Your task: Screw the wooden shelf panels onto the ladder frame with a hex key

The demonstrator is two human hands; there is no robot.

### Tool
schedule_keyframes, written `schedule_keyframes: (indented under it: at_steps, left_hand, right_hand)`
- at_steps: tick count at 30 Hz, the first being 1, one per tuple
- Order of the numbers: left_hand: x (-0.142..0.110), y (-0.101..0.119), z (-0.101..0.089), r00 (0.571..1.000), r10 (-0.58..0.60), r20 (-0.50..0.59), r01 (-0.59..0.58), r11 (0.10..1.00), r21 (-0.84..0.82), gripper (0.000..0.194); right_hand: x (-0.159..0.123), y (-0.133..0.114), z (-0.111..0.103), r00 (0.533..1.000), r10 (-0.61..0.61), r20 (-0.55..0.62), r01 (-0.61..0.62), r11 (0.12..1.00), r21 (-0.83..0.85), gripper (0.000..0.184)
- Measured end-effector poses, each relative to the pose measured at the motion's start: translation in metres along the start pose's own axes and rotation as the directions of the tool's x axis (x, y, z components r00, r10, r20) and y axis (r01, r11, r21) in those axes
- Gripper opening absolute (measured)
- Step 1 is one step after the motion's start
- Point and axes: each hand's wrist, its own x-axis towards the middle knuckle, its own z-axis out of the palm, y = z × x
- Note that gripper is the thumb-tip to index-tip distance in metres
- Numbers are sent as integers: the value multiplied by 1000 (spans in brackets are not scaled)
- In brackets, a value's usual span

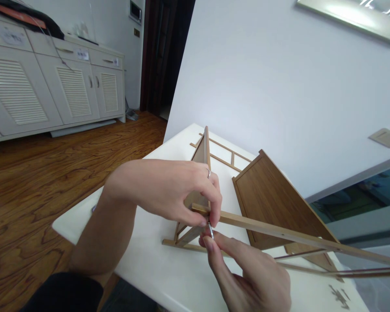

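My left hand (169,190) is closed, its fingers pinching the corner where a long wooden rail (289,236) meets an upright wooden frame panel (201,160) on the white table (149,255). A ring shows on one finger. My right hand (247,273) comes up from below, its thumb and forefinger pinched on a small metal screw or pin (211,229) at that same joint. A flat brown wooden panel (273,199) lies just right of the joint, and a thin ladder-like frame (227,156) lies behind it.
Small metal hardware pieces (339,296) lie near the table's right front corner. A white wall (279,78) stands right behind the table. White louvred cabinets (52,86) line the far left across a wooden floor (35,186), beside a dark doorway (162,52).
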Motion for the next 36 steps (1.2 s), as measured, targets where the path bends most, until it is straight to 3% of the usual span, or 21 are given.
schedule_keyframes:
  at_steps: [7,11,15,18,21,26,31,36]
  left_hand:
    - [1,0,1,1000,15,5,-15,1000,4,17]
    - [1,-1,1,1000,26,5,-26,1000,8,14]
    - [0,-3,-1,999,39,13,-39,999,7,13]
    - [0,-6,-2,998,58,34,-58,998,-10,11]
    - [-1,-7,-2,996,78,37,-77,997,-21,11]
    - [0,-8,-2,997,81,16,-80,996,-50,13]
    - [1,-8,-3,996,82,32,-80,995,-58,14]
    - [1,-8,-3,997,67,32,-65,997,-44,20]
  right_hand:
    - [2,4,7,998,-10,-61,15,998,69,9]
    - [-3,4,9,997,79,16,-81,990,115,7]
    - [-12,5,14,990,132,-58,-122,982,147,21]
    - [-13,9,18,995,-8,-100,22,990,139,29]
    - [-5,11,17,989,-145,15,141,979,145,27]
    - [5,12,12,985,-160,62,148,974,172,20]
    - [3,15,4,958,-184,219,164,981,108,27]
    - [5,13,2,958,-208,195,203,978,48,21]
